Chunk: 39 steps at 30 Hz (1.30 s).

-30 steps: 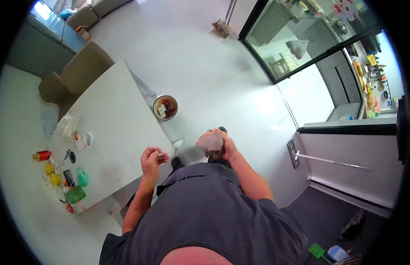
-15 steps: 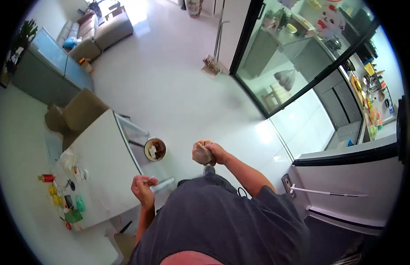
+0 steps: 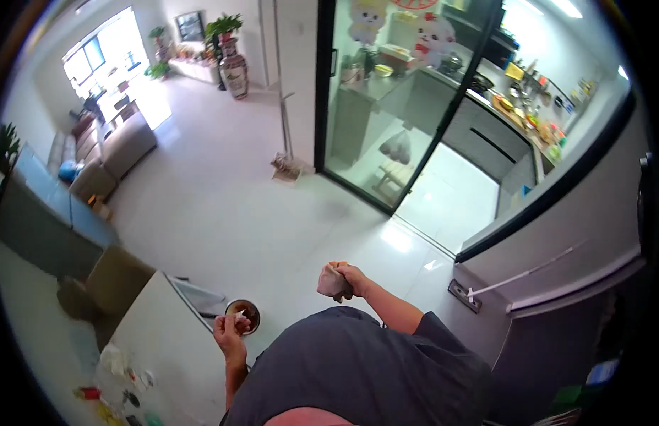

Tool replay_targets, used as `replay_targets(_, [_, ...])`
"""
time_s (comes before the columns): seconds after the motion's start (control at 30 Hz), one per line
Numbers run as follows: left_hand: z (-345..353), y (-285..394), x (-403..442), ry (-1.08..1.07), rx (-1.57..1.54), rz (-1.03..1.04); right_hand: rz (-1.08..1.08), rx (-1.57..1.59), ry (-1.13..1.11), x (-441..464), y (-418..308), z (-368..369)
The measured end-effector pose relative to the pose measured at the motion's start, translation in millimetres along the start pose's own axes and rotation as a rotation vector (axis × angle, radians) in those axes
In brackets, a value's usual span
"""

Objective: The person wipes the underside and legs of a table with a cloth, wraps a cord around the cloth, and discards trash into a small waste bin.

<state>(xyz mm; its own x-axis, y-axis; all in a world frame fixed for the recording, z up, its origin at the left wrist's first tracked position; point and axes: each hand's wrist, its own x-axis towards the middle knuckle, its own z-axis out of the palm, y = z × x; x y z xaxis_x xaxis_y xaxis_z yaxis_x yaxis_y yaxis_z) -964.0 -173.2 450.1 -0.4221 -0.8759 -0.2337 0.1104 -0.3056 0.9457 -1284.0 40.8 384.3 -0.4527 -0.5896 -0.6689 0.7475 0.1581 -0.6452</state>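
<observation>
My right hand [image 3: 353, 277] is closed round a crumpled greyish bundle [image 3: 334, 283] with a bit of orange at its top, held out in front of my body. On the left, my left hand [image 3: 231, 334] has its fingers pinched together near the table's corner; something small and whitish shows at the fingertips, too small to name. Just behind that hand, a round bin [image 3: 253, 317] stands on the floor beside the white table [image 3: 175, 348], partly covered by the fingers.
Small items, including a red spool [image 3: 89, 392], lie on the table's left side. A brown chair [image 3: 120, 284] stands behind it. A broom and dustpan [image 3: 285, 167] are by the black-framed glass door [image 3: 393, 106]. A mop [image 3: 464, 295] leans at the right.
The view has tilted up and turned toward the kitchen and living room, so the table now sits lower. My left hand now overlaps the bin; my right hand still holds the bundle.
</observation>
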Motion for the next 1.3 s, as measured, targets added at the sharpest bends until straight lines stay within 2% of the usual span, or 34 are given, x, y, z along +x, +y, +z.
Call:
replay_targets(0.03, [2.8, 4.0, 5.6, -0.001, -0.072, -0.082, -0.040, 0.013, 0.032, -4.9, -0.8, -4.7])
replay_targets(0.2, [5.2, -3.6, 24.9, -0.106, -0.024, -0.137, -0.145, 0.170, 0.126, -18.8, -1.0, -22.4])
replay_targets(0.3, [6.9, -9.6, 26.7, -0.086, -0.070, -0.147, -0.186, 0.201, 0.007, -15.9, -2.1, -25.1])
replay_targets(0.33, [5.7, -6.3, 17.7, -0.085, -0.070, -0.148, -0.183, 0.153, -0.001, -13.8, -0.7, -22.0])
replay_targets(0.4, [14.8, -0.6, 22.1, -0.021, -0.085, -0.310, -0.208, 0.074, -0.009, -6.5, -13.6, -18.3])
replay_targets(0.47, [12.8, -12.6, 32.5, -0.058, -0.071, -0.285, -0.165, 0.150, -0.015, -8.3, -23.3, -15.2])
replay_targets(0.53, [8.0, -19.0, 31.9, -0.023, -0.137, -0.346, -0.182, 0.026, -0.004, -1.4, -27.0, -4.2])
replay_targets(0.6, [10.3, -18.4, 35.2, 0.019, -0.073, -0.363, -0.141, -0.064, 0.027, 5.8, -28.7, 3.7])
replay_targets(0.67, [12.6, -19.8, 38.0, 0.053, -0.009, -0.376, -0.229, -0.156, -0.034, 25.2, -16.2, -1.8])
replay_targets(0.77, [7.6, -27.6, 39.5, 0.083, -0.088, -0.389, -0.196, -0.174, 0.005, 22.2, -13.9, 0.9])
replay_targets(0.83, [6.4, -35.3, 46.3, 0.052, -0.160, -0.336, -0.186, -0.169, -0.008, 18.2, -15.6, 1.8])
replay_targets(1.0, [11.3, -38.6, 51.9, 0.010, -0.189, -0.354, -0.211, -0.205, 0.027, 27.7, -3.1, -21.0])
replay_targets(1.17, [20.1, -31.7, 45.4, 0.044, -0.222, -0.354, -0.210, -0.169, 0.057, 36.9, 8.5, -33.3])
replay_targets(1.27, [17.0, -32.9, 44.5, 0.074, -0.215, -0.270, -0.222, -0.138, 0.053, 35.0, 11.0, -33.6])
replay_targets(1.3, [15.8, -31.7, 44.2, 0.065, -0.289, -0.281, -0.236, -0.104, 0.040, 33.8, 11.6, -32.2])
